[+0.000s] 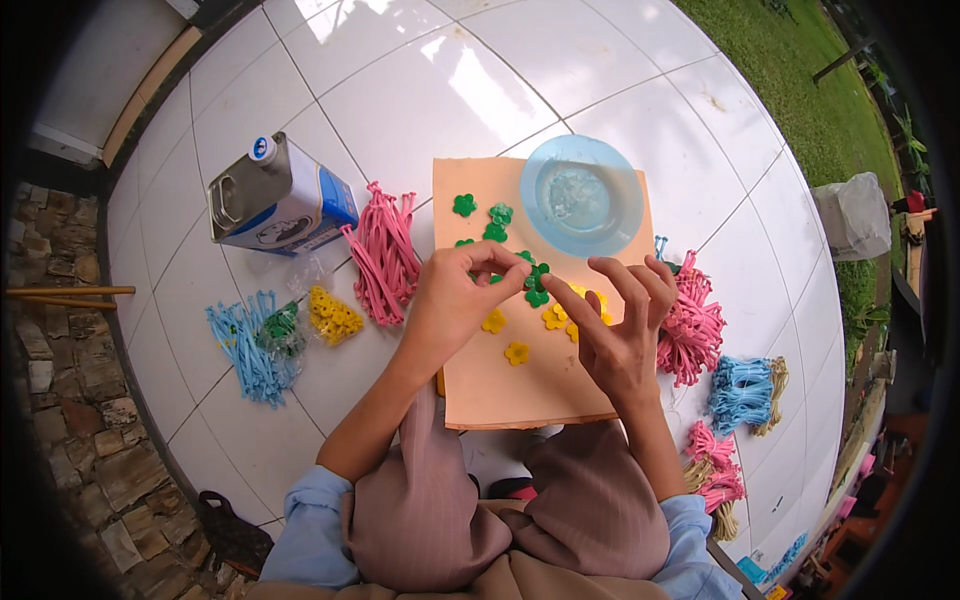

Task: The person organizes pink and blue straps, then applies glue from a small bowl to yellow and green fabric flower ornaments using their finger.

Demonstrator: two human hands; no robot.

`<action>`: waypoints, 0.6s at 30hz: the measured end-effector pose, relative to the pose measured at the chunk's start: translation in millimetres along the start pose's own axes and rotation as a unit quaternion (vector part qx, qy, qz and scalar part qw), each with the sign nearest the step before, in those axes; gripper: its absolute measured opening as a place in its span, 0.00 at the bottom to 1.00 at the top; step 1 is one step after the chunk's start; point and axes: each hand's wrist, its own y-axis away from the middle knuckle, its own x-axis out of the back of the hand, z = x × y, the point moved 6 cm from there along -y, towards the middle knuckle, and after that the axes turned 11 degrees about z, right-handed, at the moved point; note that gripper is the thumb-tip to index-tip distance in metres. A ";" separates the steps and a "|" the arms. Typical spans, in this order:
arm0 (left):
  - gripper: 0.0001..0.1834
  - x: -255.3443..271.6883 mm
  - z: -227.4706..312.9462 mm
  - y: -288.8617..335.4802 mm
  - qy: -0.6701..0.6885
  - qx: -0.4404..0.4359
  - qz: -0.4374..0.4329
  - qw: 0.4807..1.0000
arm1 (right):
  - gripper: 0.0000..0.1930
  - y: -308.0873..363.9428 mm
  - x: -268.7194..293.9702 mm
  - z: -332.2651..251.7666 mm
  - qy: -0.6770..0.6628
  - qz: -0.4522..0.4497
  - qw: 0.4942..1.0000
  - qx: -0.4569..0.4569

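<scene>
My left hand is over a peach-coloured board, thumb and forefinger pinched together. Whatever is between those fingertips is too small to make out. Close by, my right hand has its fingers apart, the forefinger stretched toward green flower-shaped pieces beside the left fingertips. More green flowers lie farther up the board. Yellow flower pieces lie below and between my hands, some partly hidden by the right fingers. At the board's far right corner stands a translucent blue bowl with clear, shiny contents.
To the left are a rectangular metal can, pink strips, light-blue strips and a bag of yellow pieces. Bundled pink strips and blue strips lie right on the white tiles.
</scene>
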 end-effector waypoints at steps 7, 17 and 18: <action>0.06 -2.4 3.4 15.5 -0.235 -0.055 -0.033 0.970 | 0.21 0.9 6.5 28.2 -0.029 0.010 0.992 -0.123; 0.07 -11.6 21.1 41.0 -0.382 -0.303 -0.040 0.872 | 0.24 4.9 -18.2 46.4 -0.040 -0.043 0.983 -0.173; 0.07 -16.2 21.0 46.9 -0.399 -0.328 -0.070 0.854 | 0.24 3.6 -22.0 49.2 -0.040 -0.042 0.983 -0.174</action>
